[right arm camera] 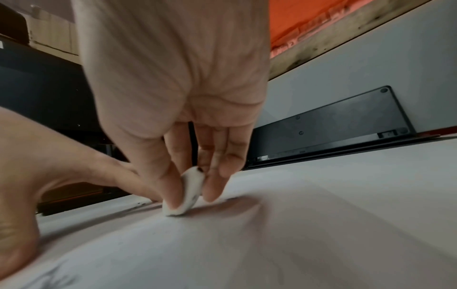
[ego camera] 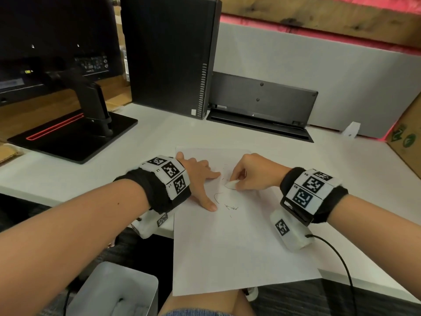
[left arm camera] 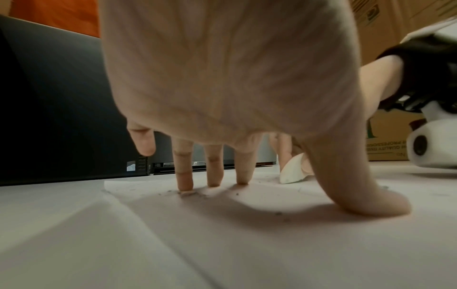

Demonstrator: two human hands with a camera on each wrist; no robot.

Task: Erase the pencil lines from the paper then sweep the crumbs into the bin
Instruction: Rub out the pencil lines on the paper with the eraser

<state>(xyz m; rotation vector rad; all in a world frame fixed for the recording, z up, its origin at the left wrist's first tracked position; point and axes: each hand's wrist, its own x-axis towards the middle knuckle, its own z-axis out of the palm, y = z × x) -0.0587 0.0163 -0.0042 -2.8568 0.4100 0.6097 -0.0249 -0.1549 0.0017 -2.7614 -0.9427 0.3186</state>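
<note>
A white sheet of paper (ego camera: 237, 247) lies on the white desk, its near edge hanging over the desk's front. Short pencil lines (ego camera: 218, 197) and dark crumbs (left arm camera: 237, 194) mark its upper part. My left hand (ego camera: 200, 179) presses the paper flat with spread straight fingers (left arm camera: 184, 176) and thumb. My right hand (ego camera: 250, 172) pinches a white eraser (ego camera: 231, 185) between thumb and fingers, its lower end touching the paper (right arm camera: 272, 244); the eraser (right arm camera: 188, 193) stands nearly on edge. The eraser (left arm camera: 293, 172) shows beyond my left thumb.
A grey bin (ego camera: 118, 290) sits below the desk edge at lower left. A monitor stand (ego camera: 75, 133), a black computer tower (ego camera: 168, 55) and a black keyboard (ego camera: 262, 99) leaning on the grey partition stand behind. A cardboard box (ego camera: 407, 133) is at right.
</note>
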